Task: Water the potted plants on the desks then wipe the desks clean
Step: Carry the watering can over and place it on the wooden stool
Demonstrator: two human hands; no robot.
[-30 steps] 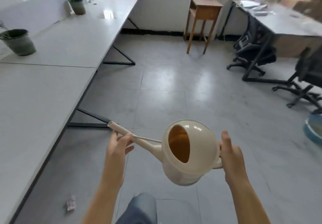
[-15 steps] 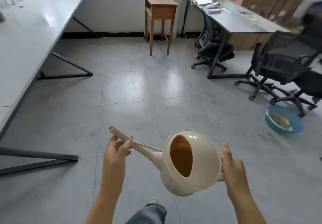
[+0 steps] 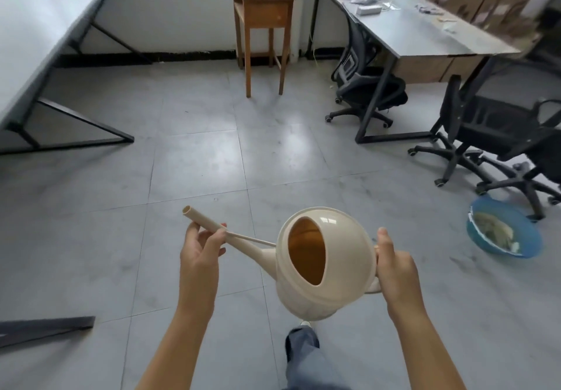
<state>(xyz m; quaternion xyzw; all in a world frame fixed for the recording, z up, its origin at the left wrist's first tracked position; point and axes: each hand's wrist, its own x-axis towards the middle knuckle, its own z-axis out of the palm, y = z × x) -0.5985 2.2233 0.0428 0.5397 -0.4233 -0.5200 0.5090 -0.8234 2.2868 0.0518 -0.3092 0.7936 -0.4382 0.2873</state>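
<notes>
A cream watering can (image 3: 346, 265) hangs in front of me over the grey tiled floor, its round fill opening facing me. My right hand (image 3: 394, 271) grips the handle at the can's right side. My left hand (image 3: 200, 253) holds the long spout from below, fingers curled round it near the tip. A long white desk (image 3: 36, 34) runs along the left edge. A pot's base shows at the top left corner, too blurred to tell more. No cloth is in sight.
A grey desk (image 3: 425, 31) with papers stands at the back right, cardboard boxes behind it. Two black office chairs (image 3: 498, 134) stand by it. A small wooden table (image 3: 262, 16) stands against the far wall. A blue basin (image 3: 504, 231) lies on the floor at the right.
The view has swung right: the potted plants and most of the white desk have left the frame, the grey desk, chairs and blue basin have come in. Both hands keep their hold on the can.
</notes>
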